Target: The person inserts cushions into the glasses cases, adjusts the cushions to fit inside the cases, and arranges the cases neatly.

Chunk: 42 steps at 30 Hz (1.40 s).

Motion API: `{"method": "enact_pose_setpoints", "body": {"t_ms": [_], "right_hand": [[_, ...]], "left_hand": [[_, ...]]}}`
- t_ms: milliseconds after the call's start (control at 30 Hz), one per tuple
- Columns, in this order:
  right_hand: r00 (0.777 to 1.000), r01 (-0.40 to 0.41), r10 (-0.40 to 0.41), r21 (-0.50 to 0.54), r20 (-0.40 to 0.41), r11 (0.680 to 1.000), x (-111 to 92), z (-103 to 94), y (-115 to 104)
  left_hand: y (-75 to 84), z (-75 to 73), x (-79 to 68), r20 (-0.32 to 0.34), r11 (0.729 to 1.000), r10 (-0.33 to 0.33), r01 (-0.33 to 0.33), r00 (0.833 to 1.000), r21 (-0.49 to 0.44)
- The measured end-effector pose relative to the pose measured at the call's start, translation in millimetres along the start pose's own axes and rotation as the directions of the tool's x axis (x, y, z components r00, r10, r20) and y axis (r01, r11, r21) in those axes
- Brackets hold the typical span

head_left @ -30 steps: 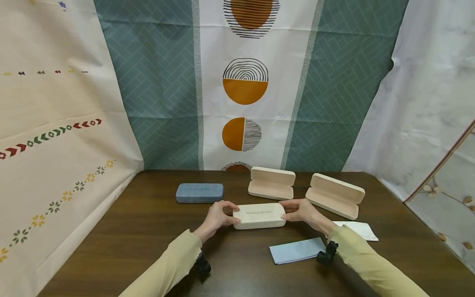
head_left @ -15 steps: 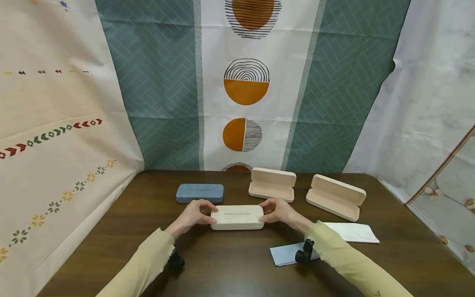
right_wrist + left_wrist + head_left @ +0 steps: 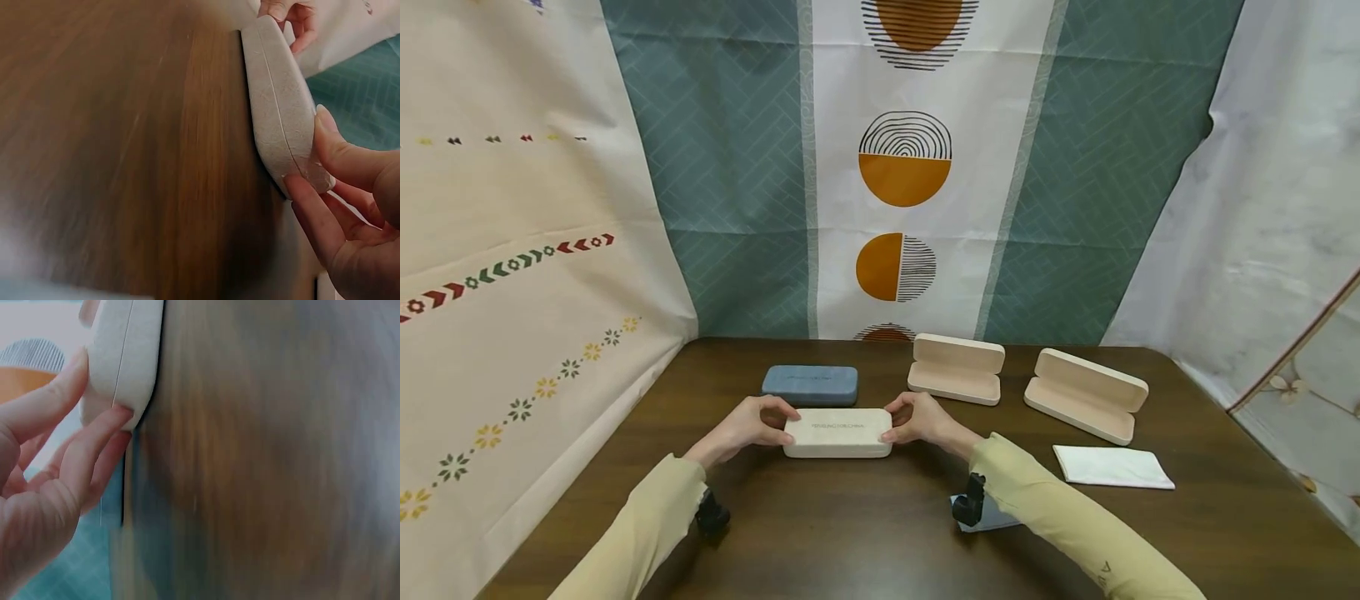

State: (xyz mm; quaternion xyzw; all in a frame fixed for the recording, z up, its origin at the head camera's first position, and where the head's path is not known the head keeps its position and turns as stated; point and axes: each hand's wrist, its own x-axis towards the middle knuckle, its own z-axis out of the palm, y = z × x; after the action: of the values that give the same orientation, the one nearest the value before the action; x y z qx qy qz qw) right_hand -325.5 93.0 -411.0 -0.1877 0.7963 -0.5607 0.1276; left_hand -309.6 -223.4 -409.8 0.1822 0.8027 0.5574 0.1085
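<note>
A closed cream glasses case with lettering on its lid lies flat, close over the dark table, between my two hands. At its left end, my left hand grips it with thumb and fingertips. The right end is held the same way by my right hand. In the left wrist view, the fingers press against the end of the case, around its seam. From the right wrist, the thumb is on the lid side, with a fingertip low on the end wall. A closed blue glasses case sits just behind.
Two open cream glasses cases, one at back centre and one at back right, stand with lids raised. A folded white cloth lies right. My right sleeve partly covers a light blue cloth. Fabric hangs behind the table.
Both hands have moved left together with the cream case, bringing it in front of the blue one. My right forearm now covers more of the light blue cloth and has uncovered the white one.
</note>
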Motion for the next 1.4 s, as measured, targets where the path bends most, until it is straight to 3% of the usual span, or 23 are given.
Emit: {"method": "enact_pose_setpoints", "body": {"t_ms": [367, 833, 1000, 1100, 1233, 1400], "right_hand": [[0.999, -0.033, 0.034, -0.036, 0.006, 0.999, 23.1, 39.5, -15.4], [0.999, -0.051, 0.051, -0.014, 0.017, 0.999, 22.6, 42.7, -21.2], [0.997, 0.001, 0.001, -0.013, 0.083, 1.0, 17.2, 29.9, -21.1], [0.991, 0.032, -0.034, 0.017, 0.126, 0.999, 11.7, 13.0, -23.3], [0.982, 0.057, -0.068, 0.067, 0.176, 0.996, 4.2, -16.9, -24.5], [0.974, 0.096, -0.101, 0.034, 0.202, 0.995, -9.8, -53.2, -22.6]], "left_hand": [[-11.2, -43.0, -13.6, 0.01, 0.996, -0.041, 0.04, 0.999, 0.076], [-9.4, -49.5, -17.6, 0.045, 0.998, -0.027, 0.025, 0.999, 0.051], [-9.6, -48.9, -15.3, 0.071, 0.998, -0.022, 0.018, 0.997, 0.059], [-5.7, -50.1, -12.4, 0.068, 0.993, 0.009, -0.017, 0.998, 0.116], [10.6, -54.8, -8.4, 0.014, 0.974, 0.064, -0.066, 0.998, 0.218], [34.5, -52.6, 2.4, -0.012, 0.967, 0.088, -0.082, 0.996, 0.242]]}}
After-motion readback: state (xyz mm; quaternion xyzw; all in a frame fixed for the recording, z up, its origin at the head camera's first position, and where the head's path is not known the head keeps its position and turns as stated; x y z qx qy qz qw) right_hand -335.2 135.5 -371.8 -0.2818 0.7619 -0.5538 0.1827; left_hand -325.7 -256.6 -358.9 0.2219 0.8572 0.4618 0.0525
